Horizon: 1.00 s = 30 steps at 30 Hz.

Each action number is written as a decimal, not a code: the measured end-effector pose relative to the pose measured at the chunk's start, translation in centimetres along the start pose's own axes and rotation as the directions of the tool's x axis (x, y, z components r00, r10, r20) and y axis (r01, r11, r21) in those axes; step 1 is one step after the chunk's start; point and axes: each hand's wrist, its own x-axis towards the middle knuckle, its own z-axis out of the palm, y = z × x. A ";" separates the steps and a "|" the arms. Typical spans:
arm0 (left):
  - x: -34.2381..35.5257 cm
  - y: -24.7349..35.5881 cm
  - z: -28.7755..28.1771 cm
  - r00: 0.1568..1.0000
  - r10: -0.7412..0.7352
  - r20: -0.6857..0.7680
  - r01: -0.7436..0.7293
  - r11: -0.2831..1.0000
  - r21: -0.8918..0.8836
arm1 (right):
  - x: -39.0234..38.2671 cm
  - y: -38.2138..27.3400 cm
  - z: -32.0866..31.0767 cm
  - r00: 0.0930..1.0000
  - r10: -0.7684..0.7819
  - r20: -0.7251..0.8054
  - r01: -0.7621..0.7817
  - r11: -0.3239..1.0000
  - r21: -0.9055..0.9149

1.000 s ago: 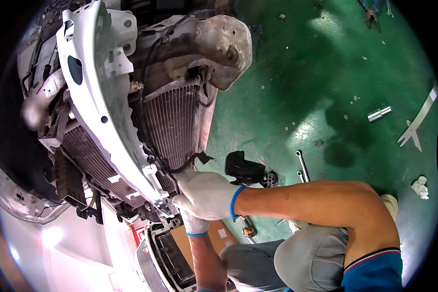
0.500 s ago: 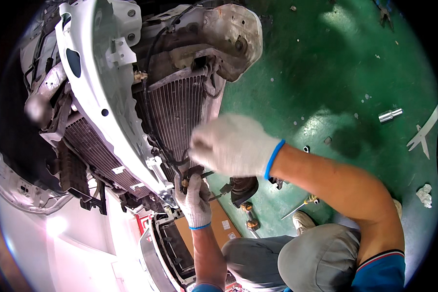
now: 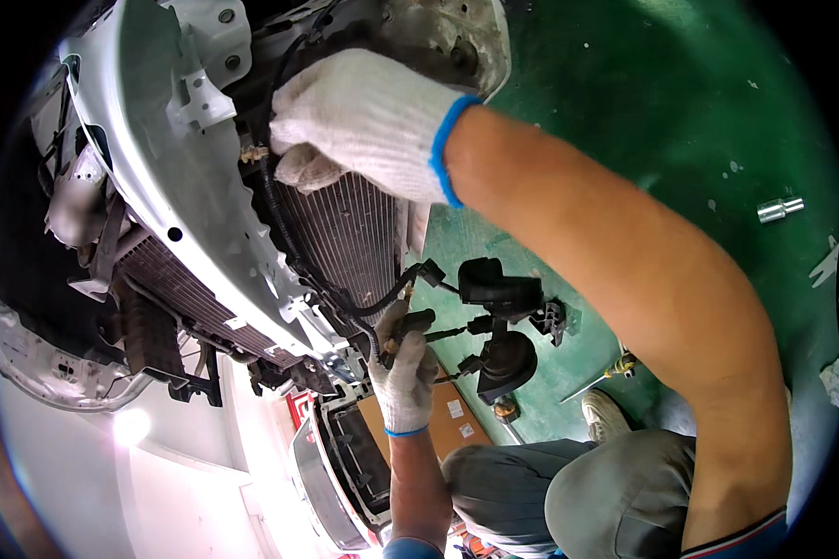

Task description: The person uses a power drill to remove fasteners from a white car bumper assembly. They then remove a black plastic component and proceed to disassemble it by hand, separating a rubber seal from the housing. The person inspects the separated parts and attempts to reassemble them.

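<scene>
My left hand (image 3: 405, 387), in a white knit glove, is closed on the black wiring harness (image 3: 345, 303) at the lower end of the radiator (image 3: 345, 233). Black connectors branch off beside its fingers. My right hand (image 3: 368, 126), gloved too, is raised over the radiator's upper part. Its fingers are curled right beside the upper run of the harness; their tips are hidden, so what they hold cannot be made out. Right of my left hand are two black rounded parts, an upper one (image 3: 499, 287) and a lower one (image 3: 508, 363), with leads running toward them.
A white metal crossmember (image 3: 149, 168) of the car front curves along the left. On the green floor (image 3: 643, 168) lie a silver socket (image 3: 780, 210) and a yellow-handled screwdriver (image 3: 615, 366). A brown cardboard sheet (image 3: 443, 424) is below my left hand.
My right hand has moved up and left, away from my left hand, along the radiator. The black rounded parts now show more fully. My left hand keeps its grip on the harness.
</scene>
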 end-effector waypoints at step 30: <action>0.5 0.3 0.9 0.998 0.012 -0.069 -0.004 0.994 0.106 | -1.0 -0.2 2.7 0.928 0.367 0.058 -0.287 0.610 0.738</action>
